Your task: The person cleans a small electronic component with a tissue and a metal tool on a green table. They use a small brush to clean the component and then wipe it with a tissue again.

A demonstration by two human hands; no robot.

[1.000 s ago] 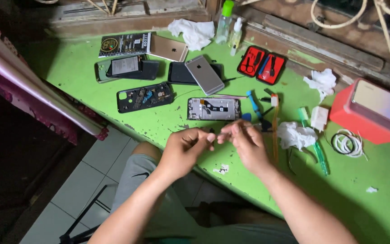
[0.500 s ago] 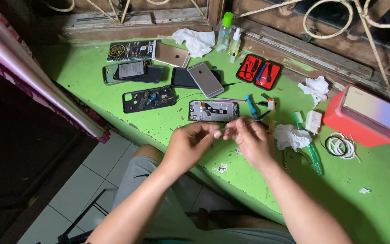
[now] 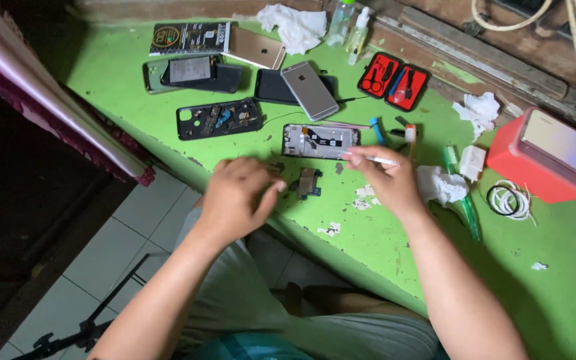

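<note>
A: Green table [image 3: 135, 93], phones everywhere. Opened phone frame [image 3: 319, 141] lies flat just past both hands.

B: Yep. Left hand [image 3: 238, 200] hangs loosely curled, holding nothing, beside a small circuit part [image 3: 309, 182] on the table. Right hand [image 3: 385, 180] pinches thin white tweezers [image 3: 376, 159], tip at the frame's edge.

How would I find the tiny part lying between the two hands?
Start at the green table, then find the open phone frame near its front edge. Just below it lies the small dark circuit piece, loose, squarish, far smaller than any phone.
</note>
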